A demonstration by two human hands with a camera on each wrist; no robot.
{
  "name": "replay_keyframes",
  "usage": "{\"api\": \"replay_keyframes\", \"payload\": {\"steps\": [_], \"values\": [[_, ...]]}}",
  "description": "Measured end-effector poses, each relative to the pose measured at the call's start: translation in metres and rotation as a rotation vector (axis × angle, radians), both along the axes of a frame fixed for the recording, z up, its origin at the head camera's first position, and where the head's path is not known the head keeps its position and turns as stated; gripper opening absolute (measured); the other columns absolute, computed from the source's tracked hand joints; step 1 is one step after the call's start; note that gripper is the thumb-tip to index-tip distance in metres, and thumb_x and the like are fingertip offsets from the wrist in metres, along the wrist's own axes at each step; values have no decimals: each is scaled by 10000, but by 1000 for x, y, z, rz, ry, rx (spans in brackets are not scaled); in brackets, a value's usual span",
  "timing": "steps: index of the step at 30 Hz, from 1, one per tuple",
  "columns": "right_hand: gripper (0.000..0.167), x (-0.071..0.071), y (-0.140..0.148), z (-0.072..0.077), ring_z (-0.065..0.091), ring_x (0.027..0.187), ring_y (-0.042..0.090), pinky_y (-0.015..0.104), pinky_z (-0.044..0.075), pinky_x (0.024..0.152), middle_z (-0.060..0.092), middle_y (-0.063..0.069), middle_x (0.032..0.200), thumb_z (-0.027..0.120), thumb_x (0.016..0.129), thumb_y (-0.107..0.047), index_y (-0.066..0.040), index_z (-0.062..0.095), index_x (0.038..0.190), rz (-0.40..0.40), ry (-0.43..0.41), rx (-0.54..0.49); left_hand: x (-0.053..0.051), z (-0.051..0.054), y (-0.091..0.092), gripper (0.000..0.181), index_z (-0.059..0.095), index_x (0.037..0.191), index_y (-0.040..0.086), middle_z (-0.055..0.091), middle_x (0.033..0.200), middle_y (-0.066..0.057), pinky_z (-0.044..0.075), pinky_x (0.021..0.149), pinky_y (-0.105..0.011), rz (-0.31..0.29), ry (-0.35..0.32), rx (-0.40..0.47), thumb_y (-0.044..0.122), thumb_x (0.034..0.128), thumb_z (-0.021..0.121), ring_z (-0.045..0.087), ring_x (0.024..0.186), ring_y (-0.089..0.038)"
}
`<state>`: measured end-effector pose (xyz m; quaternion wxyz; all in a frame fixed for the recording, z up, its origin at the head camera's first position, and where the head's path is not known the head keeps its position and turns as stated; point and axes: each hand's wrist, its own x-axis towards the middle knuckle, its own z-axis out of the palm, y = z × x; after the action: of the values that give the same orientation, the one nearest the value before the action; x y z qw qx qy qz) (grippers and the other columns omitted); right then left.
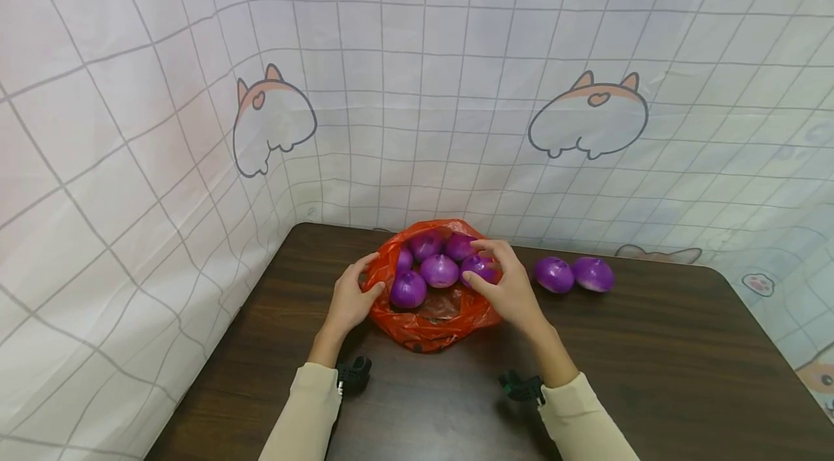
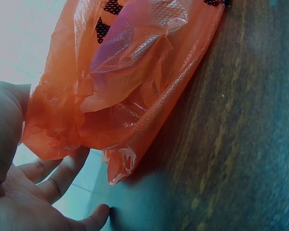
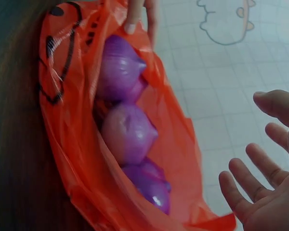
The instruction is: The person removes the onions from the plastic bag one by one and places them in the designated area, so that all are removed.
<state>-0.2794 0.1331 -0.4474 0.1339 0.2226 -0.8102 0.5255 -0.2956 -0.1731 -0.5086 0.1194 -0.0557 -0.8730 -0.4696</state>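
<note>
- Grips a red bag (image 1: 417, 336) by its left rim, between thumb and fingers of the left hand (image 1: 350, 298).
- Holds the right hand (image 1: 511, 287) loose, released, near the right rim.
- Has the bag open on the dark table (image 1: 651, 352) between both hands, with purple onions (image 1: 439, 271) inside.
- Shows two more onions (image 1: 554, 274) right of the right fingers.

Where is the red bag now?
In the head view, the red bag sits near the middle, toward the far edge of the table, left of two loose onions.
</note>
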Motion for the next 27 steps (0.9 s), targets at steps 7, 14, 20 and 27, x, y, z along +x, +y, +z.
{"api": "replay_keyframes", "payload": {"steps": [7, 14, 20, 27], "values": [[508, -8, -13, -8, 543, 1240, 409, 608, 471, 1047, 552, 148, 1333, 780, 906, -168, -88, 575, 1364, 14, -6, 65, 1, 1, 0, 585, 553, 1465, 210, 636, 1289, -162, 534, 819, -404, 1, -12, 6, 122, 922, 752, 595, 930, -271], [534, -16, -20, -14, 523, 1276, 438, 611, 439, 1073, 542, 173, 1348, 790, 895, -169, -74, 563, 1369, -21, -23, 150, -1, -1, 0, 590, 553, 1465, 204, 640, 1269, -159, 539, 813, -401, 5, -5, 2, 117, 917, 754, 601, 940, -272], [561, -25, -20, -21, 490, 1307, 415, 604, 390, 1108, 546, 185, 1383, 801, 876, -183, -42, 571, 1368, -65, -13, 198, 0, 1, -1, 585, 559, 1462, 202, 645, 1269, -162, 519, 805, -385, 2, -3, 3, 122, 917, 757, 597, 917, -273], [575, -36, -14, -32, 384, 1384, 428, 632, 307, 1141, 518, 195, 1452, 814, 859, -204, -38, 582, 1359, -121, -33, 232, 1, 2, 0, 590, 562, 1457, 170, 649, 1252, -181, 527, 808, -408, 3, 15, 5, 102, 905, 759, 607, 904, -269]]}}
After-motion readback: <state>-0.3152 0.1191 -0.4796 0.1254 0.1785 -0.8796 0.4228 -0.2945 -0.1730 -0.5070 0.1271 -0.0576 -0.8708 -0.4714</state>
